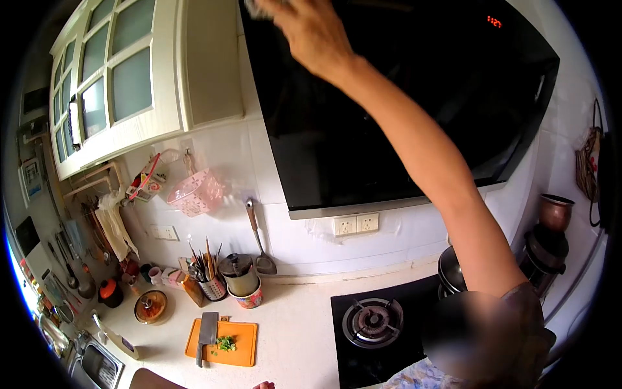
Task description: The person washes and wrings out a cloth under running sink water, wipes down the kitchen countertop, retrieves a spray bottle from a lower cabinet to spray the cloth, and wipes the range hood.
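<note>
My right hand is raised to the upper left part of the black range hood, with the arm stretched across its glossy front. The fingers are closed on a pale, crumpled cloth-like wad, partly cut off by the view's edge and held against or just before the panel. Of my left hand, only a bit of the fingers shows at the bottom edge, near the counter. Close to it on the counter lies an orange cutting board with a cleaver and chopped greens.
A gas burner sits below the hood, with a dark pan behind my arm. Lidded pot, utensil holder and glass-lidded dish stand along the counter. A white wall cabinet adjoins the hood; the sink is lower left.
</note>
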`<state>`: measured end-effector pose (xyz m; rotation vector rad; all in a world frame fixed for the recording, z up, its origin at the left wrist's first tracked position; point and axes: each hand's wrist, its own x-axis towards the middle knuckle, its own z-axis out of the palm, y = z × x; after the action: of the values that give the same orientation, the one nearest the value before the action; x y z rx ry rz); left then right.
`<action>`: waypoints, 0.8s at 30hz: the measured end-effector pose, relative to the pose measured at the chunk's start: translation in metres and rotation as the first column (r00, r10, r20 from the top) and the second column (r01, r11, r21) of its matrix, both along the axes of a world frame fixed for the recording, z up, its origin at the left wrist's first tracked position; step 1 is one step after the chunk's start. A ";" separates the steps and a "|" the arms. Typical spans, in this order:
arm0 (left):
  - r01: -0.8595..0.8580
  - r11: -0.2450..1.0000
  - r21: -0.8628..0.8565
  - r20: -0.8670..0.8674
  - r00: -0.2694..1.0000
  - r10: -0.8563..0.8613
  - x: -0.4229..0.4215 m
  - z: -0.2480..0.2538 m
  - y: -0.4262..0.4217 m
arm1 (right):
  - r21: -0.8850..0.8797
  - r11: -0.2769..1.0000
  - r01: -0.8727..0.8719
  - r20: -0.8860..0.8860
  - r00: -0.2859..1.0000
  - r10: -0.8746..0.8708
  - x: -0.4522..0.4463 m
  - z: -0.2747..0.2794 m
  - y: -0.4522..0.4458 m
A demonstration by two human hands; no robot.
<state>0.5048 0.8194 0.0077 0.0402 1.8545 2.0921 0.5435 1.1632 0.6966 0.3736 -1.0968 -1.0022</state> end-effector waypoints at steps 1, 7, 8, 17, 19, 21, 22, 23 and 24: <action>0.016 1.000 0.005 -0.001 1.000 -0.016 0.002 0.000 0.007 | -0.045 0.997 0.064 0.120 0.991 -0.059 -0.011 -0.022 0.008; 0.049 0.998 0.041 0.001 0.999 -0.049 0.020 0.014 0.019 | 0.189 0.923 0.335 0.663 0.650 -0.372 -0.047 -0.234 0.128; 0.053 0.998 0.031 -0.009 0.999 -0.053 0.025 0.021 0.014 | 0.325 0.874 0.362 0.641 0.595 -0.485 -0.037 -0.241 0.126; -0.127 0.992 0.016 0.036 0.991 0.126 0.022 0.006 -0.008 | -0.074 0.987 0.145 0.281 0.952 -0.119 0.008 -0.028 0.026; -0.105 0.994 0.002 0.037 0.994 0.105 0.019 0.002 0.001 | -0.122 0.991 0.049 0.189 0.982 -0.025 0.010 -0.021 0.018; -0.093 0.994 0.061 0.037 0.995 0.091 0.023 0.000 0.007 | -0.154 0.986 0.062 0.236 0.971 -0.025 -0.003 -0.059 0.036; -0.074 0.995 0.074 0.035 0.997 0.072 0.026 0.008 0.010 | -0.160 0.979 0.126 0.290 0.954 -0.075 -0.013 -0.097 0.061; -0.075 0.994 0.075 0.054 0.996 0.071 0.030 0.020 0.013 | -0.115 0.976 0.184 0.432 0.894 -0.118 -0.018 -0.138 0.081; -0.084 0.994 0.072 0.063 0.995 0.080 0.032 0.024 0.013 | -0.057 0.971 0.234 0.561 0.811 -0.163 -0.020 -0.180 0.101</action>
<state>0.5370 0.8322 0.0315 -0.0806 1.7707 2.1927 0.5234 1.2639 0.5161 0.4712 -1.7502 -1.0297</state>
